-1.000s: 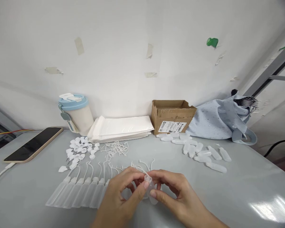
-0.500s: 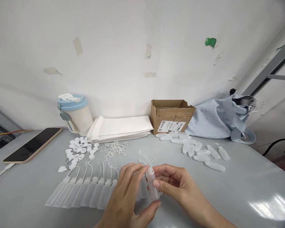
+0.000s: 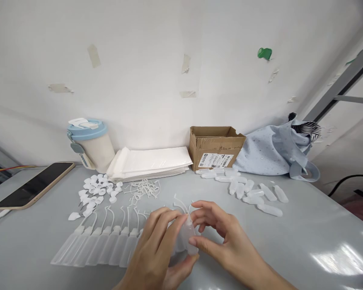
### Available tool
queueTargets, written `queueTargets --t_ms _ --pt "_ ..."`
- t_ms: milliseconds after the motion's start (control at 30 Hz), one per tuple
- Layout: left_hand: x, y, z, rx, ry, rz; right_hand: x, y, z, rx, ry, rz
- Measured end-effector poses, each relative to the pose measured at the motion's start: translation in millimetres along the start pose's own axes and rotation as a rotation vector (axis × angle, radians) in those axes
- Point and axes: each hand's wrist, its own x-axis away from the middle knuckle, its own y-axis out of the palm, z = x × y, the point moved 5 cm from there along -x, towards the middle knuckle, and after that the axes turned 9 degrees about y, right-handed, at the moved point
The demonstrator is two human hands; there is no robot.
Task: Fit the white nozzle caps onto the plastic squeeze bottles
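A small translucent squeeze bottle (image 3: 190,237) stands slightly tilted with a thin bent white tube at its top. My left hand (image 3: 159,245) holds it, thumb at the base and fingertips at the neck. My right hand (image 3: 220,237) is on the bottle's right side with fingers spread; its thumb tip meets the bottle, and the index finger is raised near the tube. Left of my hands lies a row of similar bottles (image 3: 103,247) with tubes in their necks, partly hidden behind my left hand.
White caps (image 3: 93,189) and loose tubes (image 3: 143,189) lie in piles. Bottles without tubes (image 3: 255,193) are scattered at right. Behind are a cup (image 3: 93,147), white envelopes (image 3: 154,161), a cardboard box (image 3: 214,147) and a blue bag (image 3: 266,151). A phone (image 3: 33,185) lies left.
My right fingers have loosened and spread from around the bottle, the index finger rising. My left thumb and fingers have closed on the bottle. The view has shifted slightly.
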Motion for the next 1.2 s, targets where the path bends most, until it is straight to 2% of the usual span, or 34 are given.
queueTargets --t_ms 100,233,367,533,667,1200 --pt "0 0.8 0 -0.018 -0.01 0.011 0 1 1 0.017 -0.014 0.011" --pt "2 6.5 0 -0.04 0.012 -0.046 -2 0 4 -0.031 0.064 0.012" --pt "5 6.8 -4 -0.006 -0.077 -0.017 -8 -10 5 -0.073 0.159 0.048" --pt "3 -2.1 -6 -0.045 -0.055 0.024 -15 -29 14 -0.019 0.35 0.047" --pt "1 -9.0 -8 -0.082 -0.061 0.034 -15 -33 22 0.059 0.486 0.001" --pt "-3 -14.0 -7 -0.051 -0.098 0.072 -21 -27 37 0.184 0.457 -0.051"
